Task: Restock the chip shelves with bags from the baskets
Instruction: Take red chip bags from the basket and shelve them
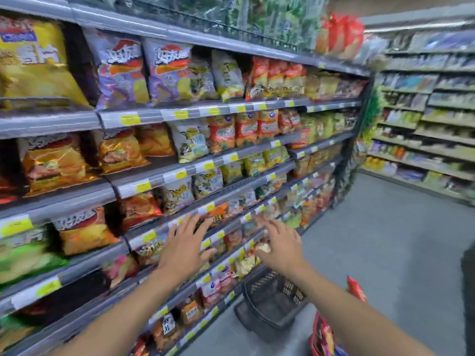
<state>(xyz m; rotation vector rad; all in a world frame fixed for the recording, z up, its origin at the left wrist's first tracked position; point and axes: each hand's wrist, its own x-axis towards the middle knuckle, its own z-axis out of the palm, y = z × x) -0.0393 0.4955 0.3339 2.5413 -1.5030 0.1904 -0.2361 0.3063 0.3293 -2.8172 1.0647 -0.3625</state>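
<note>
Seemingly between bags, the left hand [183, 249] and right hand [281, 246] hover apart, spread and empty, at the chip shelves [84, 195]; the next move probably means fetching from the red basket [312, 343] at 5 o'clock.

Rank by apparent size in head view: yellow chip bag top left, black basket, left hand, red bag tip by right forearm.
1. yellow chip bag, near the camera
2. black basket, partly behind the forearm
3. left hand, close to the basket, unsure
4. red bag tip
</note>
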